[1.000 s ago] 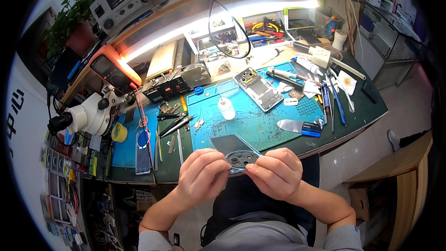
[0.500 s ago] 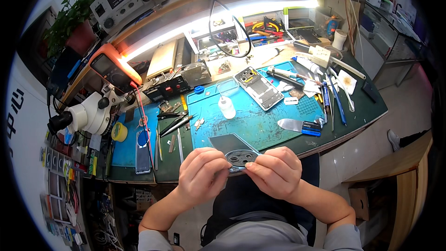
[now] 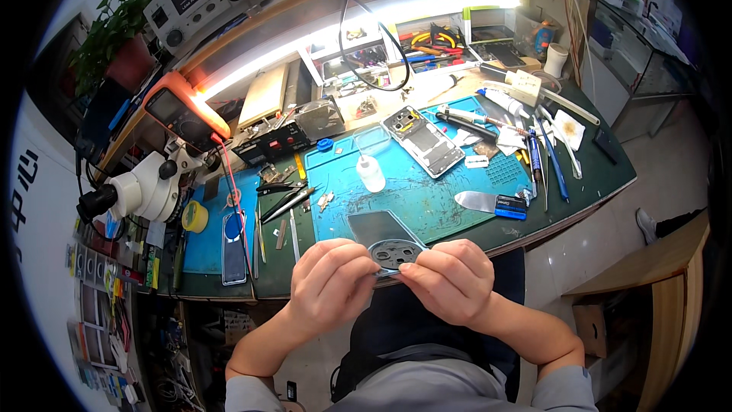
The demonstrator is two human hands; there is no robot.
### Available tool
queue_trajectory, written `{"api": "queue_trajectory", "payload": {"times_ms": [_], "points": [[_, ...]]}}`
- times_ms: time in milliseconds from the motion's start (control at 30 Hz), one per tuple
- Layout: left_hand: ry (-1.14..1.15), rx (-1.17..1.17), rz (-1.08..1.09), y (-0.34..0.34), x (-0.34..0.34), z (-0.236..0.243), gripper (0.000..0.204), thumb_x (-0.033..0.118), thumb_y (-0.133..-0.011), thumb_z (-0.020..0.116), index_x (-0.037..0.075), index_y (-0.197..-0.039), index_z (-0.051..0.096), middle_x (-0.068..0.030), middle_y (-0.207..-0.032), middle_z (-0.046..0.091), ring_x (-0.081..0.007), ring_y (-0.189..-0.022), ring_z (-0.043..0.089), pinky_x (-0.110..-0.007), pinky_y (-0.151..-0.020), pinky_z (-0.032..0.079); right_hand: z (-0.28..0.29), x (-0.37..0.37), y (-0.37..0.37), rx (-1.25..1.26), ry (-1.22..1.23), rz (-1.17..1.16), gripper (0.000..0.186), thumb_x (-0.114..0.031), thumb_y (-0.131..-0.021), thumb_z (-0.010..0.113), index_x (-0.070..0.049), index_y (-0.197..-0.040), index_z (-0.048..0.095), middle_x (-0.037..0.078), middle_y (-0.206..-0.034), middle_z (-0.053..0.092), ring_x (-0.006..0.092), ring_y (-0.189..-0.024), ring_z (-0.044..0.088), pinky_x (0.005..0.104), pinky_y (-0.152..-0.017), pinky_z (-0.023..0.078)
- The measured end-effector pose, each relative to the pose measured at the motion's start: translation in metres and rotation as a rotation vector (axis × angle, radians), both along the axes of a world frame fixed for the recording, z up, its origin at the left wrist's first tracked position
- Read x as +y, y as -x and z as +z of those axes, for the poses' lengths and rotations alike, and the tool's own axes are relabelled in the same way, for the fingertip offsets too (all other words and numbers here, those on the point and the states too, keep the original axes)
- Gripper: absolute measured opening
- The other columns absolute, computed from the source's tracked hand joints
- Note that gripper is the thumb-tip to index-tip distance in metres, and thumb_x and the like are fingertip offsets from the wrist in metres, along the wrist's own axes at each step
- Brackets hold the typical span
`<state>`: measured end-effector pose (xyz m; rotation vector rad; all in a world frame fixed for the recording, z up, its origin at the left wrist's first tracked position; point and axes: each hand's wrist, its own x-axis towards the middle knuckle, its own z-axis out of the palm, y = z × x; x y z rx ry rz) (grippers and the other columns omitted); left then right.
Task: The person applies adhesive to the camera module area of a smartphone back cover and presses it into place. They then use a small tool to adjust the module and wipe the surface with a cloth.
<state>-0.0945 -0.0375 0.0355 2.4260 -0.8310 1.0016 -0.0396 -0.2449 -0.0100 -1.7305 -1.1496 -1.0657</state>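
Pinching from both sides, the left hand (image 3: 329, 282) and right hand (image 3: 450, 282) stay closed on a dark phone back with a round camera ring (image 3: 393, 253), barely moved since 1 second ago, at the near bench edge. Beyond lie a teal mat (image 3: 427, 198), dropper bottle (image 3: 370, 172), opened phone (image 3: 424, 140) and microscope (image 3: 145, 189); nothing blocks them.

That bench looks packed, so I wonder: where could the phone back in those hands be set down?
The barest patch is the middle of the blue mat, between the small white bottle, the opened phone and the metal scraper. A dark panel takes its near edge. The right side, with pens and tubes, and the tweezers to the left are crowded.
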Motion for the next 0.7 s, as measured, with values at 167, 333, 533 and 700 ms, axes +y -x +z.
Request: {"api": "queue_trajectory", "payload": {"times_ms": [167,333,533,700], "points": [[0.007,-0.015,-0.022,-0.002,-0.001,0.0,0.033,-0.011,-0.063,0.077,0.001,-0.092,0.066,-0.0108,-0.091,0.068,-0.0286,-0.079,0.068,-0.036,-0.068,0.057,0.001,-0.001,-0.001,0.001,-0.004,0.008,0.027,-0.008,-0.076,0.088,-0.005,-0.099,0.074,0.003,-0.093,0.066,0.0205,-0.076,0.063,0.0323,-0.066,0.053],[0.0,-0.016,-0.031,-0.004,0.001,0.002,0.035,-0.012,-0.063,0.077,0.002,-0.093,0.065,-0.011,-0.091,0.067,-0.0286,-0.079,0.067,-0.036,-0.069,0.056,0.005,0.0,-0.002,-0.018,-0.005,-0.013,0.027,-0.007,-0.072,0.081,-0.004,-0.099,0.074,0.005,-0.094,0.067,0.021,-0.081,0.064,0.0317,-0.068,0.055],[0.036,0.071,-0.028,-0.007,0.006,0.014,0.035,-0.01,-0.068,0.078,0.002,-0.098,0.065,-0.0104,-0.095,0.066,-0.0293,-0.081,0.067,-0.037,-0.072,0.056,0.015,0.0,-0.006,-0.015,0.013,-0.019,0.033,-0.002,-0.07,0.079,-0.005,-0.102,0.075,0.004,-0.095,0.066,0.0218,-0.082,0.063,0.0314,-0.068,0.054],[0.014,0.02,-0.024,-0.01,0.014,0.01,0.035,-0.011,-0.069,0.077,0.002,-0.099,0.065,-0.0109,-0.096,0.067,-0.0288,-0.082,0.068,-0.037,-0.072,0.057,0.02,0.002,0.0,-0.002,0.009,-0.032,0.034,0.0,-0.07,0.08,-0.007,-0.102,0.075,0.003,-0.094,0.066,0.0219,-0.081,0.062,0.0309,-0.067,0.053]]}}
